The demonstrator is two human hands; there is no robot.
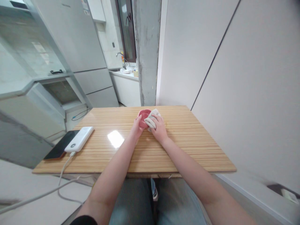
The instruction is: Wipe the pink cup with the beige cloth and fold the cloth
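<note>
Near the far edge of the wooden table, a small pink bowl [143, 116] is tilted so that its inside shows. My left hand [137, 127] grips its left side, thumb over the rim. A pale grey-white cloth [152, 119] lies bunched in my right hand [159, 128], whose fingers are closed over it. The cloth touches the bowl's right side and covers part of that rim. The fingers under the bowl are hidden.
The striped wooden tabletop [187, 147] carries a white power bank [80, 139] and a dark phone [62, 145] at the left. A white cable [62, 175] hangs over the front edge. Beyond stand a concrete column [147, 56] and a sink counter [126, 87]; a pale wall [246, 93] is on the right.
</note>
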